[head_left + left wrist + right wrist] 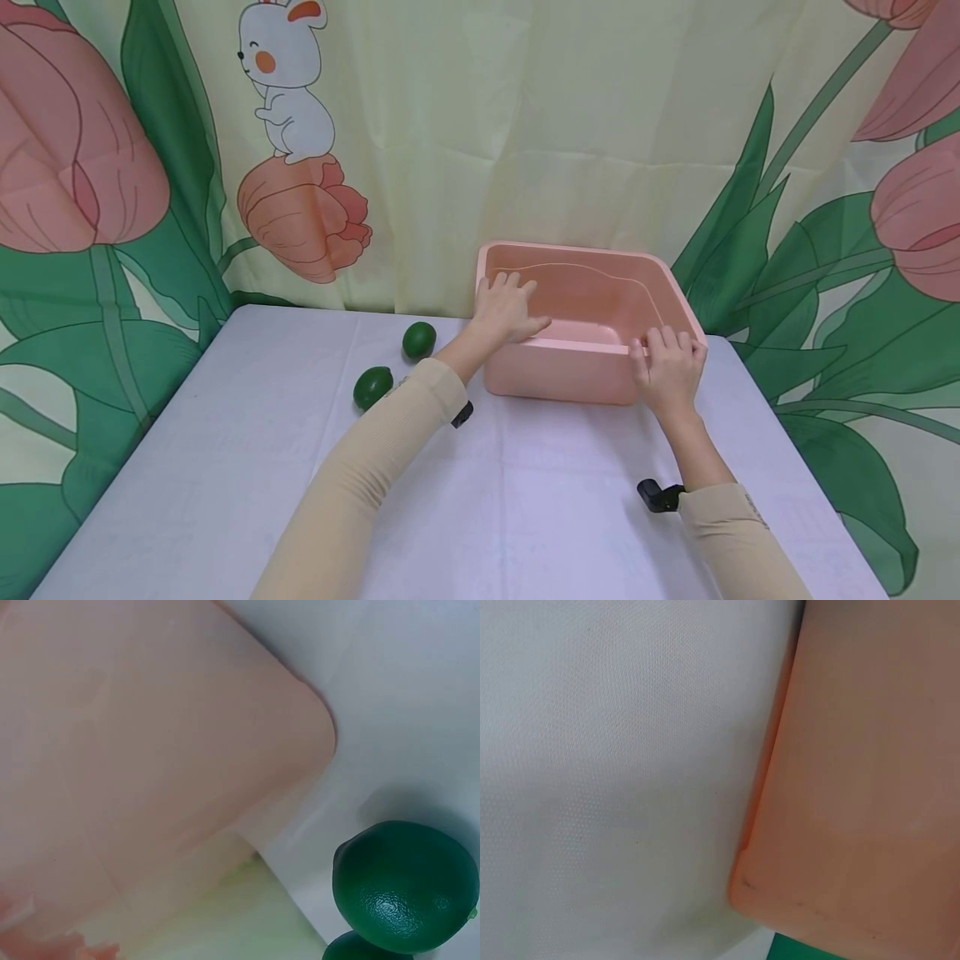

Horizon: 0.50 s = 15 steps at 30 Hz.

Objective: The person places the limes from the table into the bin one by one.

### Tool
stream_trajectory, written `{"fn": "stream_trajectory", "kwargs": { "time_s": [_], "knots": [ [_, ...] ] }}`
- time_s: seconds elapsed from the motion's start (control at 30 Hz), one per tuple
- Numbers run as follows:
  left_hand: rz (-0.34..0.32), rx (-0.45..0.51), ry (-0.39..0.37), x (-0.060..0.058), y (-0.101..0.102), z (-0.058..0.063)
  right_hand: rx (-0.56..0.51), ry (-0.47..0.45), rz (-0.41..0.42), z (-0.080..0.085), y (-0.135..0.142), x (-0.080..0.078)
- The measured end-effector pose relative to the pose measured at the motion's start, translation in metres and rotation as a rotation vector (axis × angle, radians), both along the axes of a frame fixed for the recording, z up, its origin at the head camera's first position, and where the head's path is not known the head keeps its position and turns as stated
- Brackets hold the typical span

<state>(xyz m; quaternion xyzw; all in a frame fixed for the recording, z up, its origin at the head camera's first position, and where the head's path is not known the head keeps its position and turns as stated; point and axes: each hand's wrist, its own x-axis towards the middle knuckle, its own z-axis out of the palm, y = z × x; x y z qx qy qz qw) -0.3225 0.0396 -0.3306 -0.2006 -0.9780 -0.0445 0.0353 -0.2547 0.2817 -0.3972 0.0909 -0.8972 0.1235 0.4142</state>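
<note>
A pink plastic bin (566, 375) stands toward the back right of the table, with no objects showing on the visible part of its floor. Over its left front corner my left hand (504, 315) lies with fingers and thumb spread; its fingertips show at the lower left of the left wrist view. My right hand (670, 367) grips the front rim at the right corner, its fingers curled over the edge. Left of the bin are two dark green limes, the farther lime (419, 341) and the nearer lime (372, 387), which my left forearm partly overlaps.
A white cloth (225, 467) covers the table. Behind it hangs a curtain (435, 150) printed with tulips and a rabbit, close to the bin's back. Black wrist cameras, such as the right one (660, 496), sit under both wrists.
</note>
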Motion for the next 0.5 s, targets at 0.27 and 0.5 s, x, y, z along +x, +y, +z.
{"fn": "stream_trajectory", "kwargs": {
  "time_s": [0.27,0.5],
  "knots": [
    [-0.010,0.062,0.046,0.002,-0.006,0.002,0.004,0.006,-0.003,-0.001,0.001,0.000],
    [-0.019,0.080,0.088,0.010,-0.014,0.007,0.002,-0.003,-0.003,0.001,0.000,0.000]
  ]
}}
